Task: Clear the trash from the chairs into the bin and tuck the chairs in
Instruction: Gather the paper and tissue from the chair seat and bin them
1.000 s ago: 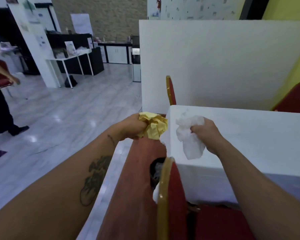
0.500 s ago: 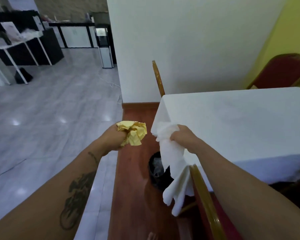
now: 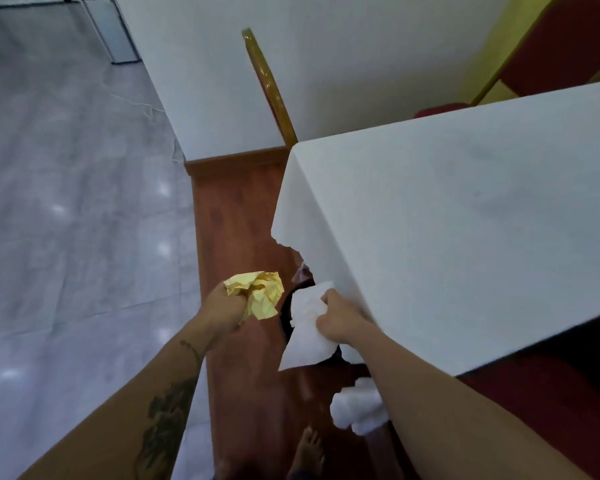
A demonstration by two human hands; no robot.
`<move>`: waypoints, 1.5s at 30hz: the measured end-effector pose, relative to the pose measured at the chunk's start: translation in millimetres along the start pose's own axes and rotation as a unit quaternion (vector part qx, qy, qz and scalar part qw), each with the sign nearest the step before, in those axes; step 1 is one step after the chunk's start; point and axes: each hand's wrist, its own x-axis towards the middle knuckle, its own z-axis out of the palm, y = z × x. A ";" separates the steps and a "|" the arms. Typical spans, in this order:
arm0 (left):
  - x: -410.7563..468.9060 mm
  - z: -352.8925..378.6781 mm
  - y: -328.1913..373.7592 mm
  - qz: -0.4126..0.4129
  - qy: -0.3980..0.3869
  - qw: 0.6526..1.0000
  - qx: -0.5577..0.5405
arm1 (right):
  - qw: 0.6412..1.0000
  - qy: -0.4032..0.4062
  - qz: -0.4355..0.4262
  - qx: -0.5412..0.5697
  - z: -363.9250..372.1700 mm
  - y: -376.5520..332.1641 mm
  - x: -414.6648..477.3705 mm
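Left to right: the left hand clenched on a crumpled yellow paper ball just left of the dark round bin, and the right hand pinching a limp white tissue directly above its mouth, nearer, beside the white-clothed table.

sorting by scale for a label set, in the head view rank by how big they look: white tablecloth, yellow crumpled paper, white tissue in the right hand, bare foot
1. white tablecloth, by far the largest.
2. white tissue in the right hand.
3. yellow crumpled paper in the left hand, close to the tissue, so unsure.
4. bare foot, partly cut off.
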 end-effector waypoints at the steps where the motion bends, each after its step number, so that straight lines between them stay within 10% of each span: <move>1: 5.0 4.8 -5.1 -0.010 -0.004 1.000 0.011 | 1.000 -0.003 0.011 0.005 3.5 1.5 4.5; 22: 290.3 123.4 -170.0 -0.079 -0.086 0.968 0.222 | 0.983 0.006 0.170 0.067 96.7 73.7 265.2; 38: 311.4 207.2 -124.2 -0.208 -0.074 0.963 0.158 | 0.972 0.056 0.184 0.136 95.5 108.9 264.8; 45: 308.8 198.5 -120.7 -0.128 -0.175 0.965 0.149 | 0.969 0.065 0.188 0.144 94.0 116.7 245.0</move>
